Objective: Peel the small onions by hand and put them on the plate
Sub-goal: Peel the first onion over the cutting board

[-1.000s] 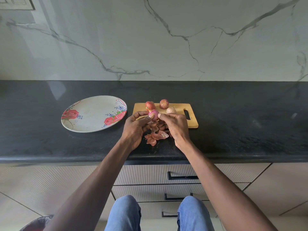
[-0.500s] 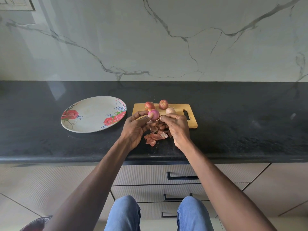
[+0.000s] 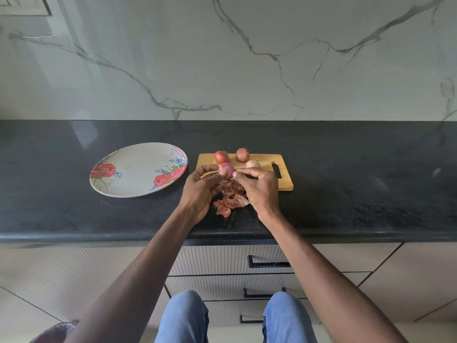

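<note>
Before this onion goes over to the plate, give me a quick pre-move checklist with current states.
1. Left hand grip on held onion: ok, thumb and fingers pinch it.
2. Onion fully peeled: cannot tell; right hand fingers at its side.
3. Plate ready: ok, nothing on it.
4. Path left to plate: ok, bare counter.
5. Peels off plate: ok, on counter.
6. Onions on cutting board: ok, three waiting.

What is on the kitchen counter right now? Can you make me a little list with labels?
plate: flowered plate, nothing on it, left of the board
board: wooden cutting board
onions on board: three
onion being peeled: pink onion, above the counter
left hand: left hand holds the pink onion
right hand: right hand pinches at its side
peels: onion skins on the black counter
</note>
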